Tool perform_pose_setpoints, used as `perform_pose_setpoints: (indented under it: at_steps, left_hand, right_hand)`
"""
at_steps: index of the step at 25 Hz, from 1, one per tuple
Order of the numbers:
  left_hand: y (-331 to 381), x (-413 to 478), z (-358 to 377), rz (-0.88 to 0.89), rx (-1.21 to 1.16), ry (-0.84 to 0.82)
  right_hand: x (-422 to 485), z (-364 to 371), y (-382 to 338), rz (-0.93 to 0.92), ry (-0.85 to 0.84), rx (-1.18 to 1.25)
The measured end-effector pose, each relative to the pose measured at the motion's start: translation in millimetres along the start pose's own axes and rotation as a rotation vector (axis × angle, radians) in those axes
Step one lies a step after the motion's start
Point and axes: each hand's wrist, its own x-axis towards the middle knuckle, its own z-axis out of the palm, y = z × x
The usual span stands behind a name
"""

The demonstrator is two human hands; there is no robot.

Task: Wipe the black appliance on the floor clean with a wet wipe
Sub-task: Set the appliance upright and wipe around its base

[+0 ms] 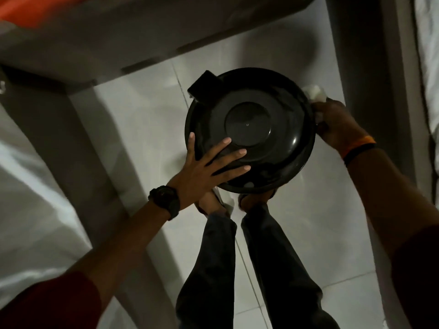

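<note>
Left hand (204, 167) lies spread flat on the appliance (249, 130); right hand (337, 124) grips the wipe (314, 92) against its far rim. Advise steady bracing, overlapping strokes.

floor (147, 119): pale glossy square tiles, thin grout lines, soft reflections | table (78, 58): light-coloured, overhead at upper left, leg (95, 148) slanting down to the tiles | orange patch (21, 8) at top-left corner | white fabric (427, 55) along right edge | light: dim, heavy shadows
</note>
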Motion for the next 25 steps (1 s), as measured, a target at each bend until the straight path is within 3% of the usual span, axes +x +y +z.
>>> perform_pose_setpoints:
  at_steps: [3,7,12,16,20,23,25]
  left_hand:
    - [-22,-10,0,0.088,-0.004,0.049]
    - [-49,-2,-7,0.023,0.078,0.084]
    - [-58,-13,6,0.068,0.159,0.111]
    - [-51,-29,15,0.045,0.156,0.021]
    - [-35,-33,11,-0.123,0.136,-0.033]
    - [-36,-47,-10,-0.396,0.034,-0.047]
    - [-45,-56,-34,-0.547,-0.068,0.019]
  right_hand:
    - [-3,3,19,-0.004,-0.040,-0.102]
    - [-15,16,48,-0.056,0.023,0.077]
    - [-12,29,50,-0.158,0.015,0.111]
    - [-5,46,54,-0.206,0.094,-0.149]
    - [-12,39,69,-0.270,0.313,-0.432]
    - [-44,22,86,-0.294,0.310,-0.469]
    - [-70,14,95,-0.192,0.242,-0.368]
